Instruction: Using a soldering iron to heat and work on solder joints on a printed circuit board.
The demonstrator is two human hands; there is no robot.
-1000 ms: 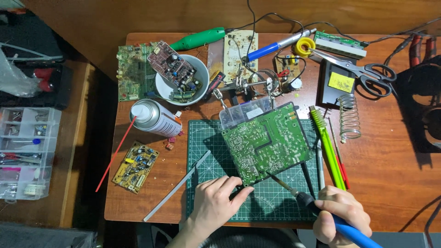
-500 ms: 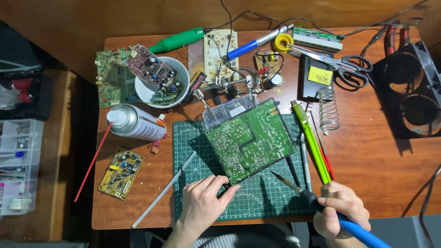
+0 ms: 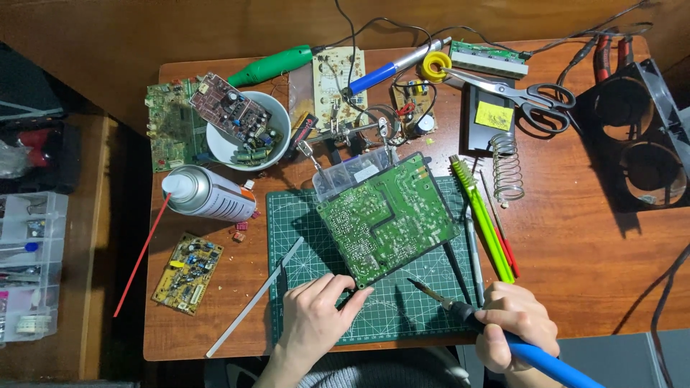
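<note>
1. The right hand (image 3: 516,325) is clenched around the blue handle of a soldering iron (image 3: 496,327); the grip is fully closed on it.
2. The iron's tip is pointed up and left of that grip, over the green mat (image 3: 402,316), just short of the board (image 3: 387,219).
3. The left hand (image 3: 315,320) is laid on the mat, its fingertips (image 3: 357,296) pressed against the board's near corner; the grip is loose, not closed around anything.
4. The board is tilted, solder side up, just above the left grip and up-left of the right one.
5. A spray can (image 3: 205,192) is seen on the surface (image 3: 575,251), well up-left of the left grip.
</note>
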